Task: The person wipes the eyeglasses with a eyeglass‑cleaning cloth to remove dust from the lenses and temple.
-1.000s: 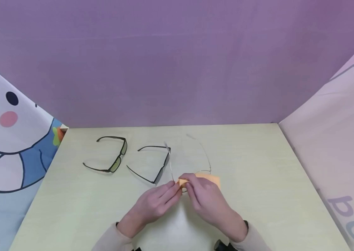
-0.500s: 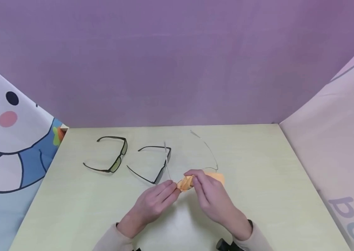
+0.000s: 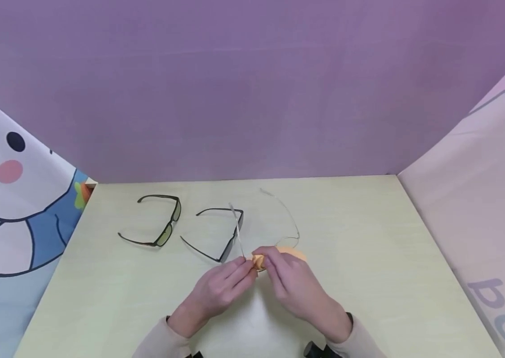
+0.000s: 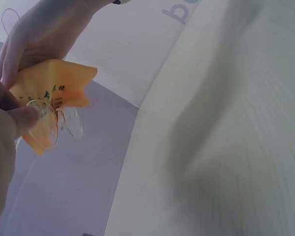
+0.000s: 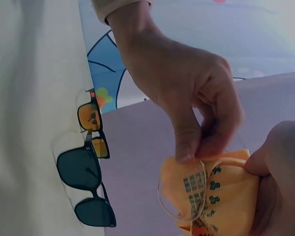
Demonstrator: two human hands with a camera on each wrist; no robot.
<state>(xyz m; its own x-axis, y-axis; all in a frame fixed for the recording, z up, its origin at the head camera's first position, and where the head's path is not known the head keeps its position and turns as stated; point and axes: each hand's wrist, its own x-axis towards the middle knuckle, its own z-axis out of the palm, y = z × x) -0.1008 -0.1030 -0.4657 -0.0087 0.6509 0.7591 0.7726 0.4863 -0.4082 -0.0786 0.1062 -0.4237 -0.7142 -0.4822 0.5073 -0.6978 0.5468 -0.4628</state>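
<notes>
My left hand (image 3: 223, 288) pinches the rim of a pair of thin wire-framed eyeglasses (image 4: 73, 123) between thumb and fingers. One clear lens faces the left wrist camera, and the thin temples stretch away over the table in the head view. In my right hand (image 3: 299, 288) is an orange cleaning cloth (image 5: 231, 196) with dark printed characters, bunched by the fingers against the lens farther from the left hand's grip. Both hands meet close together in front of me. Part of the frame is hidden behind the cloth and fingers.
Two pairs of black-framed glasses lie unfolded on the pale table (image 3: 391, 278), left of the hands. The farther left pair (image 3: 165, 234) has yellowish-green lenses; the nearer pair (image 3: 231, 246) has dark ones. A purple panel (image 3: 243, 109) rises behind the table, with printed side panels.
My right hand and the cloth shifted right, then came back left toward the left hand. The eyeglasses' far temple swung right and back with them. My left hand stays nearly in place.
</notes>
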